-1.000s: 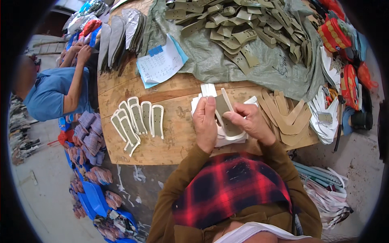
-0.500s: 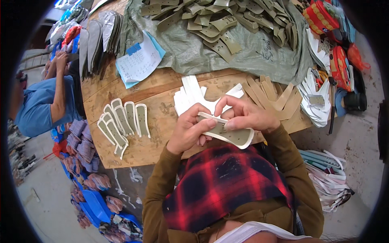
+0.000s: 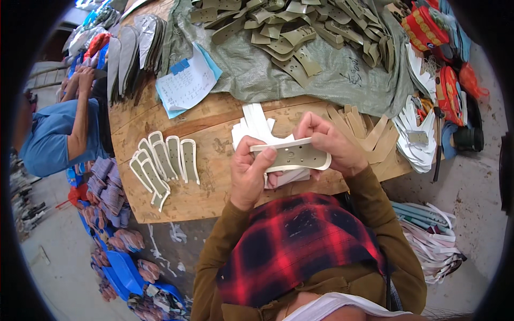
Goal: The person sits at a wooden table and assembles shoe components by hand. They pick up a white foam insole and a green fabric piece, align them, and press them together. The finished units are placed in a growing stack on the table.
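The left hand clamps 1 end of the panel, thumb on top; the right hand pinches its far edge. The panel is above the bench's near edge, over white strips. It looks light and springy; its ends seem the surest hold. Trimmed panels lie toward the near left corner.

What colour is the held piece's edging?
The edging is white, seen best in the head view.

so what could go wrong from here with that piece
The white edging may shift or pucker where the right hand pinches the olive piece near its upper corner. White pieces just beyond the left hand could get nudged. The lowest edged piece lies near the front edge of the table and might be knocked off.
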Available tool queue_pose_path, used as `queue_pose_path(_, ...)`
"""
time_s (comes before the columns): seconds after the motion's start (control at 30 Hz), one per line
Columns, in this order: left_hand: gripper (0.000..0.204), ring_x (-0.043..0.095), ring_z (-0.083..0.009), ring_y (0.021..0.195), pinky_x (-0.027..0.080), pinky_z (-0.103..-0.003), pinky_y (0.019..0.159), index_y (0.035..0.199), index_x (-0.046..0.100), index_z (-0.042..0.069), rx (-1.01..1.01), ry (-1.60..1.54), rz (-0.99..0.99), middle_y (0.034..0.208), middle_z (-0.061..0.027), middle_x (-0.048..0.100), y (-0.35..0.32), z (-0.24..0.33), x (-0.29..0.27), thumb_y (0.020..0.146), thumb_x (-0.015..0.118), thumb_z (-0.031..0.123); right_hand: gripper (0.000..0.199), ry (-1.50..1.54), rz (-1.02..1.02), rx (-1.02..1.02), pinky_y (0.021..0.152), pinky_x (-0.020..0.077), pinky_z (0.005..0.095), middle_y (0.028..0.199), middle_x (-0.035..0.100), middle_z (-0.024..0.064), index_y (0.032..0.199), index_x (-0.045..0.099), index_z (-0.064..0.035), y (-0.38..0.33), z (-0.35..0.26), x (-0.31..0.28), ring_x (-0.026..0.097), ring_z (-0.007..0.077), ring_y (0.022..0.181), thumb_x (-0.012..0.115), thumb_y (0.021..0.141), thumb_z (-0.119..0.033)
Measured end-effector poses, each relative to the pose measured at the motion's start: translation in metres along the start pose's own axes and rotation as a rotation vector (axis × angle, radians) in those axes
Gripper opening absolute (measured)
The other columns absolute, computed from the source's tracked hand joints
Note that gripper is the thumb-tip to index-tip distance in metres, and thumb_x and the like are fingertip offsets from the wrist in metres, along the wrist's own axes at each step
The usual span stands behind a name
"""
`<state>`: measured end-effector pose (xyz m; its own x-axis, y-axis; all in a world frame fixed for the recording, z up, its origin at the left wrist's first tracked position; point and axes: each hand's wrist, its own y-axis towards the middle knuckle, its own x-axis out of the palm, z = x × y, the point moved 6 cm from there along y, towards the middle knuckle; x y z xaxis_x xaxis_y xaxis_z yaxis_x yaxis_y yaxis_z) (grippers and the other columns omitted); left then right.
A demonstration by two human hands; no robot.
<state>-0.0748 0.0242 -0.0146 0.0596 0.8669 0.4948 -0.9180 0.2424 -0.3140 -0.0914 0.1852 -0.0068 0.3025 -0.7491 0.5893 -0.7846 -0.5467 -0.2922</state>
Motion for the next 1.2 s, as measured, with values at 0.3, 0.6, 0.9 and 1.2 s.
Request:
queue_pose_path(0.3,0.034,0.061,-0.0112,0.056,0.049,-0.025,0.051,0.115,0.060,0.001,0.192,0.940,-0.667,0.069,-0.0050,0.063,0.001,0.007,0.017,0.097,0.060,0.029,0.012,-0.315,-0.186,0.038,0.057,0.0431,0.0200,0.086,0.053,-0.0011,0.094,0.050,-0.0081,0.008,0.005,0.007,0.054,0.0059,0.070,0.058,0.097,-0.017)
queue_pose_path(0.6,0.034,0.059,-0.0089,0.055,0.048,-0.023,0.047,0.125,0.050,0.000,-0.271,0.275,-0.401,0.079,-0.0044,0.064,-0.010,-0.009,0.035,0.103,0.046,0.026,0.028,-0.171,-0.049,-0.044,0.042,0.0459,0.0219,0.091,0.054,0.0026,0.099,0.052,-0.0055,0.007,-0.010,0.006,0.058,0.0071,0.069,0.052,0.100,-0.034)
queue_pose_path(0.9,0.037,0.060,-0.0112,0.057,0.046,-0.024,0.046,0.123,0.049,0.000,-0.163,0.281,-0.251,0.083,-0.0068,0.063,-0.002,-0.020,0.024,0.097,0.060,0.023,0.045,-0.346,0.320,-0.474,0.086,0.0408,0.0268,0.099,0.053,0.0054,0.116,0.049,-0.0044,0.020,0.005,0.005,0.050,0.0123,0.092,0.045,0.101,-0.047)
queue_pose_path(1.2,0.055,0.061,-0.0108,0.067,0.050,-0.025,0.056,0.123,0.052,0.000,-0.200,0.383,-0.240,0.088,-0.0049,0.064,0.005,-0.012,0.016,0.076,0.078,0.009,0.060,-0.039,0.092,-0.390,0.098,0.0435,0.0343,0.121,0.058,0.0149,0.137,0.040,-0.0018,0.025,0.023,0.021,0.056,0.0201,0.111,0.048,0.100,-0.048)
